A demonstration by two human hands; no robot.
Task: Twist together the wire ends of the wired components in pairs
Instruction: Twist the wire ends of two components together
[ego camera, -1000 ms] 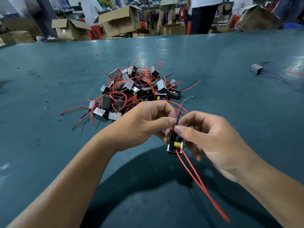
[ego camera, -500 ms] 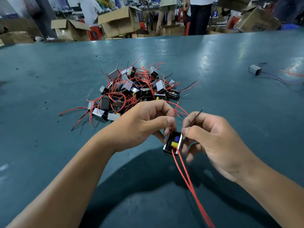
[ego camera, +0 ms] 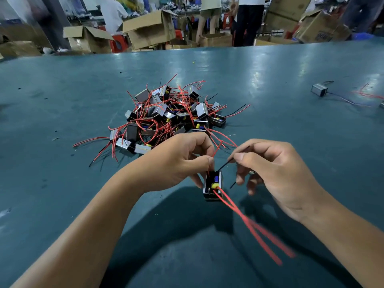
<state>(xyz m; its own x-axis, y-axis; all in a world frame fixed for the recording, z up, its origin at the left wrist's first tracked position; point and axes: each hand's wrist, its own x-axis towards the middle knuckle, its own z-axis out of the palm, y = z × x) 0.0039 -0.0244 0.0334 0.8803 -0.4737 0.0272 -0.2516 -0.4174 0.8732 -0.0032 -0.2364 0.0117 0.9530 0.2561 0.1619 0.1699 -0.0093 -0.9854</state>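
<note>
- The small box-shaped component with a silver metal frame, black core and yellow insert (ego camera: pixel 213 186) is held above the dark teal table surface (ego camera: pixel 62 100), low in the centre of the view, between the two hands.
- A thin black wire (ego camera: pixel 225 164) rises from the top of the component and runs up and to the right.
- A thin red wire (ego camera: pixel 217 149) rises from the same end, up past the left thumb.
- Two longer red wires (ego camera: pixel 249 225) leave the yellow insert and trail down and to the right; their far ends are blurred.
- The left hand (ego camera: pixel 178 163) is curled closed; thumb and forefinger pinch the thin red wire just above the component, and the lower fingers touch the component's left side.
- The right hand (ego camera: pixel 276 173) is curled closed; thumb and forefinger pinch the thin black wire.
- A pile of similar silver-and-black components with tangled red and black wires (ego camera: pixel 166 115) lies on the table just beyond the hands.
- A single silver component with dark wires (ego camera: pixel 320 89) lies well apart, at the right of the table.
- Open brown cardboard boxes (ego camera: pixel 149 30) and standing people (ego camera: pixel 247 17) are beyond the far edge of the table.
</note>
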